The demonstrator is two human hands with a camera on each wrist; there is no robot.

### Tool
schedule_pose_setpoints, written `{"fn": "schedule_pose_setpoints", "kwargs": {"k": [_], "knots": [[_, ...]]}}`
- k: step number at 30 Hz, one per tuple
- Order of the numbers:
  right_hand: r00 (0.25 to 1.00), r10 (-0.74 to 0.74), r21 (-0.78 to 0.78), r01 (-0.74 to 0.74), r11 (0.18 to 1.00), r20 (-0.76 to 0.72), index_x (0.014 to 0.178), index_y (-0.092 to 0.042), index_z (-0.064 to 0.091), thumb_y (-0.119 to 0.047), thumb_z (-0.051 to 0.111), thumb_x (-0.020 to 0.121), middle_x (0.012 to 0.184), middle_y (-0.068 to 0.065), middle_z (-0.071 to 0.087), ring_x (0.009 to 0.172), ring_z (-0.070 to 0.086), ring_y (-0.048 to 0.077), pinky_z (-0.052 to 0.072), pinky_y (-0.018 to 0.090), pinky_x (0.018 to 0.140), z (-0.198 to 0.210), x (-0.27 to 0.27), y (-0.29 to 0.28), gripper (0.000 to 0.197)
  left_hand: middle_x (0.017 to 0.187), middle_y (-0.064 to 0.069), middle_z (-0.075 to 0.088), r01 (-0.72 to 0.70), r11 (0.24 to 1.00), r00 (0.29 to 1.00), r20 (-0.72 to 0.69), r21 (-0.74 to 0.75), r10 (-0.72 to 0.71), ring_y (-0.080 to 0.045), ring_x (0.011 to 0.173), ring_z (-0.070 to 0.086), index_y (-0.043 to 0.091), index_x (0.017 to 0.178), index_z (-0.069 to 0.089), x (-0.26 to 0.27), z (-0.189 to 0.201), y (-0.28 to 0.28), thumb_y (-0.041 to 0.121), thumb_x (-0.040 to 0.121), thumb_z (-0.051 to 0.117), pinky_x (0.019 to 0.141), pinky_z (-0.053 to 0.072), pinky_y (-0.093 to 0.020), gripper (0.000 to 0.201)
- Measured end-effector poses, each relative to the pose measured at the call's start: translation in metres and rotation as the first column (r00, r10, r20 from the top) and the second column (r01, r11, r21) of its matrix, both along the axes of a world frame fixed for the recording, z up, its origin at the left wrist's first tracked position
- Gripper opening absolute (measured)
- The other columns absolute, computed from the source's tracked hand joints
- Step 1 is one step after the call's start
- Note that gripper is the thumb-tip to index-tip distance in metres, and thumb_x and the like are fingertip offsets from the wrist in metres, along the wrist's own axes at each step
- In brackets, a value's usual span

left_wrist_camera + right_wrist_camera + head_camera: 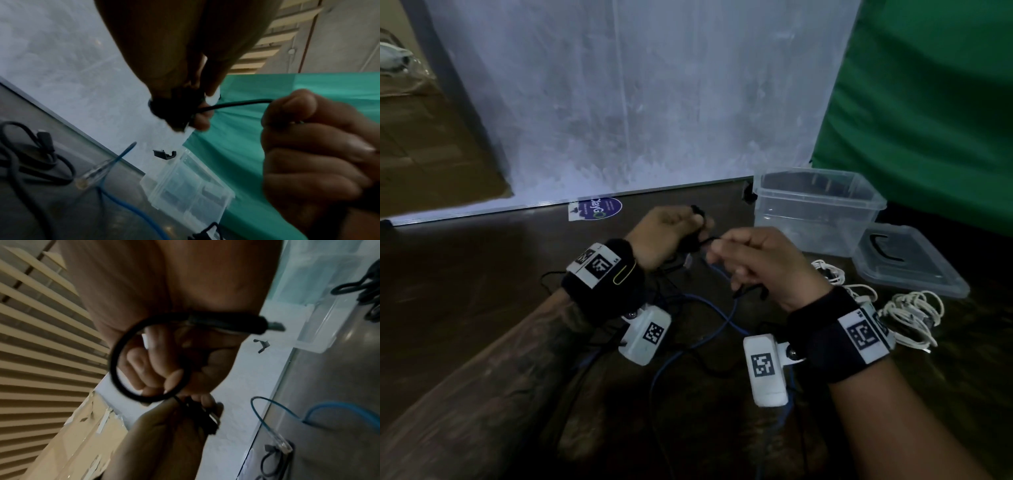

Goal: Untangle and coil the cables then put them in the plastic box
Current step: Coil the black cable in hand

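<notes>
Black thin cable (707, 240) stretched short between two raised hands, above a dark wooden tabletop (465, 274). Left hand (664, 236) curled round a small bundled coil of that black cable, fingers pinching it — seen close in the left wrist view as a dark wad at the fingertips (202, 120). Right hand (760, 263) closed on the same cable, a round loop of it hanging below the palm with a plug end sticking out sideways in the right wrist view. Both wrists wrapped in black bands carrying white marker tags and white camera blocks. Below the hands, thin blue network cable (709, 329) lying in loose curves across the tabletop, its clear plug end near more slack black cable (30, 154). Clear plastic box (815, 209), lid off and upright, standing at the far right of the table against a green cloth (928, 120); contents hard to tell through the walls. Flat clear lid with a black handle (907, 260) lying just beside the box, nearer the person. White cables in coiled bundles (911, 315) resting on the table by the lid — right of the right wrist. Pale whitish panel (637, 102) standing behind the table, a round blue sticker (599, 209) at its foot.
</notes>
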State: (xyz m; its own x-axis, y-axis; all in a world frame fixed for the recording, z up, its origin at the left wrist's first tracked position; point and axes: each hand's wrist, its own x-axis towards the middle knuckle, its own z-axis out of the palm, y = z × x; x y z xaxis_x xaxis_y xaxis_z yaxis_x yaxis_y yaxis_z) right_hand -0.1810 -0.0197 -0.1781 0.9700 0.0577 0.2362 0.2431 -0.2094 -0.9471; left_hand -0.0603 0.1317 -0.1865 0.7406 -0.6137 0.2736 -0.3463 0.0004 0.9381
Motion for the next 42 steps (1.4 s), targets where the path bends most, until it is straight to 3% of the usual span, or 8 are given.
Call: {"fn": "schedule_pose_setpoints", "kwargs": {"k": [3, 10, 15, 22, 28, 32, 38, 42], "knots": [[0.993, -0.091, 0.097, 0.084, 0.992, 0.071, 0.083, -0.001, 0.064, -0.01, 0.05, 0.1, 0.053, -0.005, 0.058, 0.044, 0.047, 0.002, 0.049, 0.023, 0.056, 0.001, 0.001, -0.008, 0.024, 0.07, -0.016, 0.061, 0.194, 0.97, 0.981, -0.056, 0.148, -0.187, -0.027, 0.066, 0.055, 0.007, 0.081, 0.066, -0.01, -0.001, -0.004, 0.037, 0.094, 0.048, 0.067, 0.043, -0.035, 0.038], [0.971, -0.232, 0.053, 0.229, 0.972, 0.064, 0.086, -0.014, 0.063, -0.021, 0.054, 0.1, 0.063, 0.004, 0.053, 0.055, 0.051, 0.008, 0.044, 0.024, 0.047, -0.015, 0.018, -0.021, 0.018, 0.054, 0.0, 0.028, 0.305, 0.941, 0.858, -0.386, -0.149, -0.339, -0.015, 0.045, 0.029, 0.014, 0.065, 0.045, -0.03, 0.003, -0.007, 0.036, 0.094, 0.045, 0.052, 0.037, -0.028, 0.036], [0.986, -0.168, -0.094, 0.166, 0.982, -0.007, 0.081, -0.016, 0.063, -0.022, 0.056, 0.1, 0.051, -0.009, 0.05, 0.049, 0.045, 0.007, 0.039, 0.02, 0.053, -0.02, 0.02, -0.021, 0.021, 0.044, 0.007, 0.025, 0.167, 0.869, 0.661, -0.601, -0.465, -0.449, -0.008, 0.036, 0.027, 0.02, 0.056, 0.037, -0.036, -0.012, -0.007, 0.034, 0.092, 0.05, 0.046, 0.029, -0.025, 0.041], [0.988, -0.103, -0.109, 0.09, 0.99, -0.118, 0.106, -0.01, 0.067, -0.015, 0.056, 0.099, 0.069, 0.003, 0.062, 0.053, 0.054, 0.013, 0.043, 0.024, 0.046, -0.023, 0.015, -0.015, 0.014, 0.04, 0.006, 0.031, -0.085, 0.796, 0.536, -0.701, -0.599, -0.471, -0.008, 0.033, 0.032, 0.019, 0.046, 0.042, -0.043, -0.038, -0.011, 0.032, 0.09, 0.045, 0.042, 0.031, -0.021, 0.046], [0.988, -0.096, -0.165, 0.076, 0.983, -0.118, 0.124, -0.018, 0.066, -0.013, 0.055, 0.1, 0.057, -0.009, 0.067, 0.055, 0.063, 0.01, 0.053, 0.03, 0.049, -0.023, 0.014, -0.01, 0.027, 0.041, 0.007, 0.032, -0.118, 0.776, 0.535, -0.698, -0.619, -0.476, -0.007, 0.033, 0.032, 0.019, 0.044, 0.043, -0.041, -0.046, -0.01, 0.034, 0.09, 0.043, 0.042, 0.027, -0.022, 0.048], [0.996, -0.084, -0.327, 0.076, 0.942, -0.01, 0.131, -0.02, 0.062, -0.018, 0.049, 0.103, 0.053, -0.002, 0.061, 0.052, 0.058, 0.012, 0.049, 0.03, 0.049, -0.019, 0.013, -0.008, 0.031, 0.041, 0.006, 0.033, -0.137, 0.743, 0.541, -0.678, -0.655, -0.497, -0.007, 0.031, 0.03, 0.018, 0.046, 0.044, -0.041, -0.041, -0.01, 0.033, 0.093, 0.04, 0.038, 0.03, -0.019, 0.05], [0.974, -0.106, -0.495, 0.192, 0.847, 0.198, 0.118, -0.025, 0.071, -0.015, 0.052, 0.101, 0.071, 0.006, 0.07, 0.05, 0.057, 0.002, 0.045, 0.016, 0.052, -0.013, 0.011, -0.011, 0.028, 0.054, 0.003, 0.039, -0.083, 0.774, 0.576, -0.664, -0.627, -0.477, -0.009, 0.042, 0.036, 0.015, 0.058, 0.046, -0.045, -0.035, -0.011, 0.037, 0.1, 0.037, 0.048, 0.037, -0.022, 0.049], [0.965, -0.105, -0.459, 0.208, 0.864, 0.24, 0.114, -0.022, 0.074, -0.009, 0.056, 0.098, 0.092, -0.012, 0.075, 0.083, 0.065, -0.009, 0.045, 0.008, 0.071, -0.013, 0.013, -0.014, 0.028, 0.059, -0.001, 0.039, -0.067, 0.829, 0.653, -0.653, -0.555, -0.384, -0.013, 0.049, 0.04, 0.013, 0.065, 0.043, -0.047, -0.029, -0.014, 0.036, 0.101, 0.036, 0.055, 0.041, -0.025, 0.044]]}}
